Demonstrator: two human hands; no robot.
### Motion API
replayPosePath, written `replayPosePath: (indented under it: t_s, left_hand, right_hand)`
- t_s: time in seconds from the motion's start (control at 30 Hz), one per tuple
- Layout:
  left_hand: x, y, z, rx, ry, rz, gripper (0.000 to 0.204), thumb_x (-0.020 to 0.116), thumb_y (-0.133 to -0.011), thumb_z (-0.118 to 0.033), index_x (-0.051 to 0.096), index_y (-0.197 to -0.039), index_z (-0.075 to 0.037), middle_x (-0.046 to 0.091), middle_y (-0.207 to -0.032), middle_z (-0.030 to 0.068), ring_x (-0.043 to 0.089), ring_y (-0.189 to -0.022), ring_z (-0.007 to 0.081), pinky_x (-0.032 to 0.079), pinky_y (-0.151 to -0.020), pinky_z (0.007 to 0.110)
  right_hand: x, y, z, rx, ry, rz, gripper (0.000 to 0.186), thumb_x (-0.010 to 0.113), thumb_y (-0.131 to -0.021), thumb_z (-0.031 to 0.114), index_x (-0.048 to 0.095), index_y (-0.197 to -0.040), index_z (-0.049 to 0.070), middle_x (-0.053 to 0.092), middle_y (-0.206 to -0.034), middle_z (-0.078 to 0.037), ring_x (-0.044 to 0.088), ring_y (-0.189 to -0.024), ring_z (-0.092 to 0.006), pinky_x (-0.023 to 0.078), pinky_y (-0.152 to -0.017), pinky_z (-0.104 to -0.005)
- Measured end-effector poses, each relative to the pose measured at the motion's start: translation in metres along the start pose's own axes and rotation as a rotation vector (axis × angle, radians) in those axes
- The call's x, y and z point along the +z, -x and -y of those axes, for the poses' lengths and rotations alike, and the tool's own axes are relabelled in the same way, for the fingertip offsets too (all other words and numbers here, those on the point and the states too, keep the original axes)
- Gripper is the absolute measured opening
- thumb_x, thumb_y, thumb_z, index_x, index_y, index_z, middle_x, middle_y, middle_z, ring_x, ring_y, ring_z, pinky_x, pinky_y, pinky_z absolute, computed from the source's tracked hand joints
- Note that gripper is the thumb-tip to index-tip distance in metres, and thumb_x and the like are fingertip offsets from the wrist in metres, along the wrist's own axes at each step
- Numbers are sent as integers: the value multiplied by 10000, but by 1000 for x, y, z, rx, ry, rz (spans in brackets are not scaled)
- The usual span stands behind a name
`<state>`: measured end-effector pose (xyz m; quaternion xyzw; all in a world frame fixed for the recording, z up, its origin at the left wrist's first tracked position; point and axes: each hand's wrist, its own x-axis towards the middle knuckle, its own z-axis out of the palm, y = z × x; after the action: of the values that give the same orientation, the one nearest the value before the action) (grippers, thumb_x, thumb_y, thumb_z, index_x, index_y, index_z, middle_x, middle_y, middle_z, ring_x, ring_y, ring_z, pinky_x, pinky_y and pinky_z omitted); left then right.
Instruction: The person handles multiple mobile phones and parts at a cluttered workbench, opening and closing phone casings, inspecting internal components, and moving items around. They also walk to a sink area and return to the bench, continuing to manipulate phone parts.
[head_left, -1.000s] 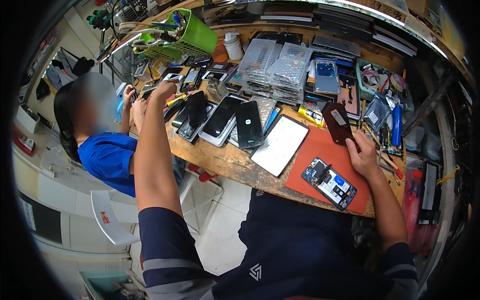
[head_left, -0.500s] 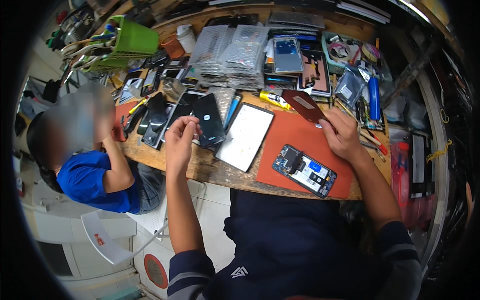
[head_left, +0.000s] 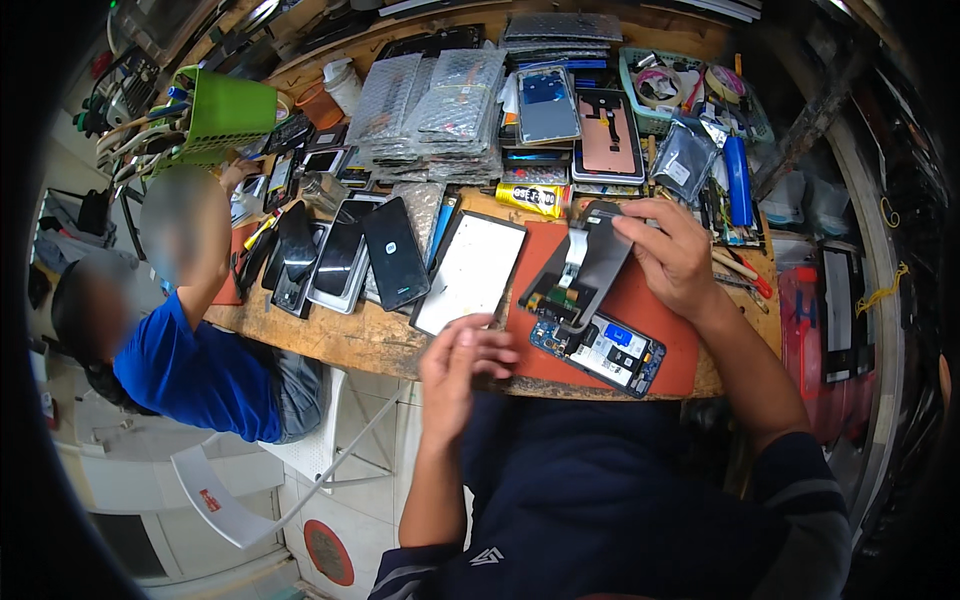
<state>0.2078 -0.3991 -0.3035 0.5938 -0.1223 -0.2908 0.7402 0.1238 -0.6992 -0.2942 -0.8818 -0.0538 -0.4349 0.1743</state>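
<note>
One right hand [head_left: 678, 258] clamps a screen [head_left: 605, 258]; left hand [head_left: 456, 364] is spread near bench edge [head_left: 365, 362].

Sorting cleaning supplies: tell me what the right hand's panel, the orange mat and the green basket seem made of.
Panel: dark, smooth, with a slight sheen; perhaps glass or metal, I can't tell which.
Orange mat: matt, evenly coloured and flat; possibly rubber or leather-like sheet.
Green basket: likely moulded plastic, slightly glossy, from its bright, uniform colour and smooth-looking wall.
</note>
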Motion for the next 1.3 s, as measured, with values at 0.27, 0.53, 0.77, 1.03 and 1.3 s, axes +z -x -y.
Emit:
replayPosePath:
  t_s: [0.27,0.53,0.77,1.03,1.3]
  left_hand:
    - [39,-24,9,50,172,38,467,566,-976,43,458,-1430,38,677,-1144,119,674,-908,145,566,-723,257]
    - [8,-63,5,135,-119,-137,430,506,-991,64,457,-1417,28,677,-1209,128,689,-1010,160,602,-781,292]
    - [4,-76,7,77,-144,-79,426,582,-1002,-8,461,-1407,43,676,-1164,131,680,-968,152,606,-750,273]
    - [2,-64,15,380,-580,-335,362,641,-998,-111,562,-1315,44,654,-1178,182,684,-1042,218,614,-805,331]
    - [-83,-45,-26,361,121,-545,336,604,-999,-105,500,-1289,31,622,-1140,175,690,-975,259,601,-821,345]
  right_hand:
    - [3,3,6,64,-34,60,551,746,-760,-32,632,-1298,7,614,-1294,-176,629,-1132,-354,522,-953,-414]
    - [-2,9,-7,213,-40,150,493,745,-805,3,618,-1280,-22,610,-1200,-164,621,-1049,-337,523,-899,-408]
    - [-6,5,0,189,-19,187,432,743,-805,12,637,-1222,-25,600,-1146,-159,614,-1021,-336,515,-872,-406]
    - [-9,7,1,236,10,268,431,745,-807,28,634,-1220,-22,579,-1181,-163,604,-1050,-348,515,-901,-411]
    - [-8,6,7,228,-15,326,408,742,-820,49,640,-1206,-29,576,-1182,-165,592,-1088,-350,502,-927,-421]
